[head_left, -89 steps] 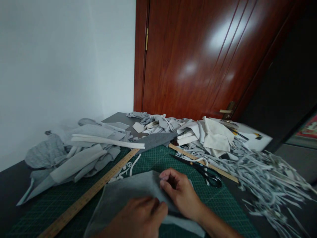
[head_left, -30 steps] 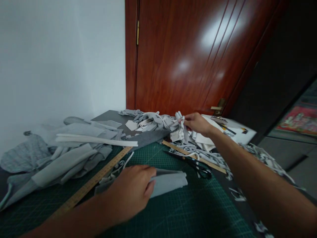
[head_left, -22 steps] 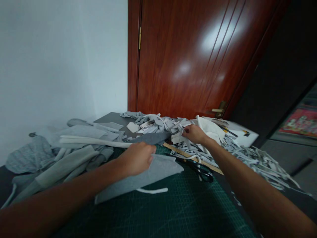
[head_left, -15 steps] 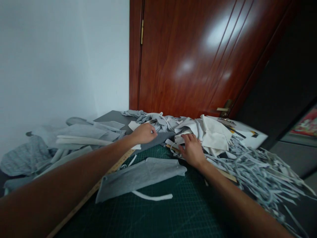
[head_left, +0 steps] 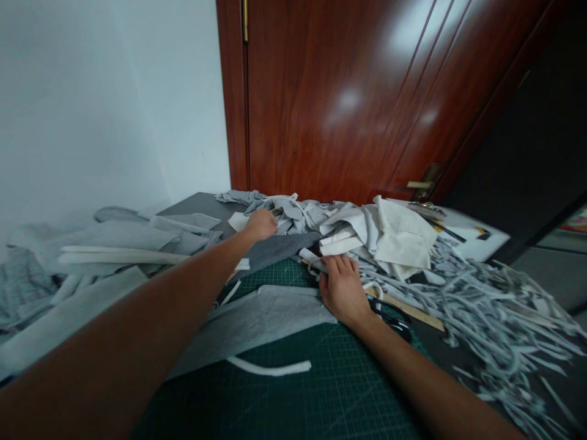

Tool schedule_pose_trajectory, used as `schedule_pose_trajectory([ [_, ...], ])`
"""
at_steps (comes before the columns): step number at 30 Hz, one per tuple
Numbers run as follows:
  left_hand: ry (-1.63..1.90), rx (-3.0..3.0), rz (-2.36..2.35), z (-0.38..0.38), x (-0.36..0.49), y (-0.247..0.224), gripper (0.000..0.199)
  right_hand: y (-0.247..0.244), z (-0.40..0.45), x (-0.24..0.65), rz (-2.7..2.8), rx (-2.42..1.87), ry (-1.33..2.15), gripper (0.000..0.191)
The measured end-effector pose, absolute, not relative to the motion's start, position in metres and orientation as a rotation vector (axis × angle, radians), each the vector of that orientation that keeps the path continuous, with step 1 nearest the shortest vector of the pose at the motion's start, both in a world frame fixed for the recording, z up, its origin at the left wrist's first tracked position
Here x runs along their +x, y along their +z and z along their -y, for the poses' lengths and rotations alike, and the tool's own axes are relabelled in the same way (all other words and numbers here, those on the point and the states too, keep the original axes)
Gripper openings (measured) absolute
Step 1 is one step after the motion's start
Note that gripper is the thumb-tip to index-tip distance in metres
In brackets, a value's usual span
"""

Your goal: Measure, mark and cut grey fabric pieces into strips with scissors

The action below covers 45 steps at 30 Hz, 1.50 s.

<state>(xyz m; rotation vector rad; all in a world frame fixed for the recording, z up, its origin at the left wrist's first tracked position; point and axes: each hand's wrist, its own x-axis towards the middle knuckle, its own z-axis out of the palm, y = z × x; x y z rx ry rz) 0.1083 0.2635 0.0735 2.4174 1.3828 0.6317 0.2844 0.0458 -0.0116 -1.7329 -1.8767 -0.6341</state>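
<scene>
My left hand (head_left: 263, 224) reaches to the far part of the table, its fingers closed beside a heap of grey cloth scraps (head_left: 291, 214). What it grips is hidden. My right hand (head_left: 343, 287) is low at the mat's far right, its fingers bent and close together over small scraps. Its fingertips are out of sight. A grey cloth piece (head_left: 270, 315) lies flat on the green cutting mat (head_left: 293, 400), close to my right thumb. Beside my right wrist are scissors with black handles (head_left: 393, 319). A white strip (head_left: 279, 368) lies on the mat.
Folded grey fabric (head_left: 123, 235) is piled at the left. White cloth pieces (head_left: 403, 238) and a tangle of thin grey strips (head_left: 486, 318) spread over the right side. A wooden ruler (head_left: 415, 313) lies by the scissors. Behind the table stands a brown door (head_left: 316, 104).
My view has shifted a little. My right hand has moved nearer and left, its fingers drawn together, and the black handles now show. My left hand has moved slightly farther out.
</scene>
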Motion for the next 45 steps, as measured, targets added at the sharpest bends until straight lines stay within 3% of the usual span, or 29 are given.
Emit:
schedule_pose_trajectory([
  [10,0.391,2.469,-1.367,-0.242,0.120,0.067,0.038,-0.011,-0.043,0.282,1.860,-1.744,-0.638,0.027],
  [14,0.474,2.462,-1.475,-0.244,0.123,0.070,0.039,-0.012,-0.044,0.282,1.868,-1.742,-0.647,0.027],
  [19,0.791,2.495,-1.553,-0.251,0.111,0.114,0.037,-0.011,-0.045,0.283,1.873,-1.748,-0.646,0.028],
  [24,1.127,2.525,-1.447,-0.240,0.087,0.175,0.013,-0.008,-0.043,0.281,1.869,-1.750,-0.639,0.025],
  [28,1.370,2.492,-1.341,-0.212,0.062,0.219,0.021,-0.010,-0.041,0.281,1.854,-1.719,-0.636,0.026],
  [35,1.381,2.165,-0.981,-0.135,0.034,0.261,0.014,0.026,-0.028,0.272,1.819,-1.516,-0.553,0.025],
  [38,1.186,2.003,-0.911,-0.092,0.034,0.258,0.009,0.061,-0.017,0.248,1.749,-1.410,-0.455,0.057],
  [40,1.042,1.915,-0.912,-0.067,0.035,0.251,0.010,0.081,-0.010,0.229,1.644,-1.244,-0.146,0.079],
  [41,0.976,1.878,-0.910,-0.059,0.035,0.248,0.013,0.089,-0.008,0.222,1.612,-1.174,0.009,0.074],
  [43,0.887,1.848,-0.879,-0.049,0.032,0.240,0.015,0.099,-0.003,0.214,1.590,-1.103,0.225,0.042],
  [45,0.891,1.868,-0.853,-0.048,0.027,0.229,0.011,0.105,0.003,0.217,1.567,-1.088,0.324,0.023],
])
